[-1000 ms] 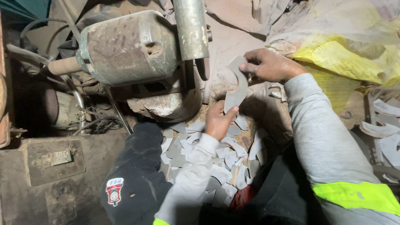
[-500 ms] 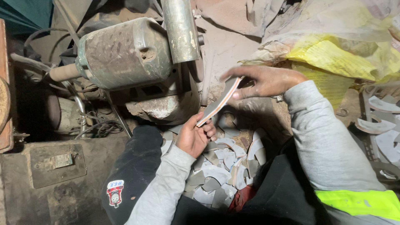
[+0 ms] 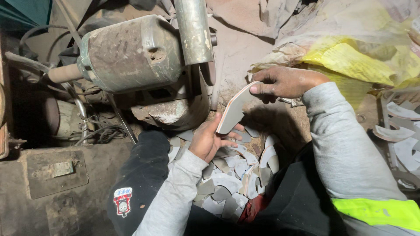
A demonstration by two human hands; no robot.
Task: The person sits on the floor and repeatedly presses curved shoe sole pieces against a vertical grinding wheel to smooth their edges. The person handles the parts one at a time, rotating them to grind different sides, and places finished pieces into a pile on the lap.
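- Holding a stack of flat grey cut pieces (image 3: pixel 234 109) between both hands, just in front of the rusty motor (image 3: pixel 131 52).
- Hidden: lower end of the stack sits behind the left hand's thumb; how many pieces it holds is hard to tell, only the grey face and a pinkish edge show.
- Motor's base and wiring (image 3: pixel 98 131) are lost in shadow; the vertical metal pipe (image 3: pixel 194 28) is cut off at the top edge.
- Right hand (image 3: pixel 284 82): arm in a grey sleeve comes in from the right, wrist bent, fingers pinched on the stack's upper end.
- Left hand (image 3: pixel 210 140): forearm rises from the bottom centre, palm turned up, fingers half curled, thumb and fingertips gripping the stack's lower end.
- Stack is tilted, top leaning right, clear of the pile.
- Pile of loose grey pieces (image 3: pixel 236 179) lies directly under the left hand, partly covered by the sleeves.
- Yellow plastic sack (image 3: pixel 350 61) behind the right hand; more curved pieces (image 3: pixel 400 126) at the right edge, cut off.
- Dark cap with a patch (image 3: pixel 140 183) beside the left forearm.
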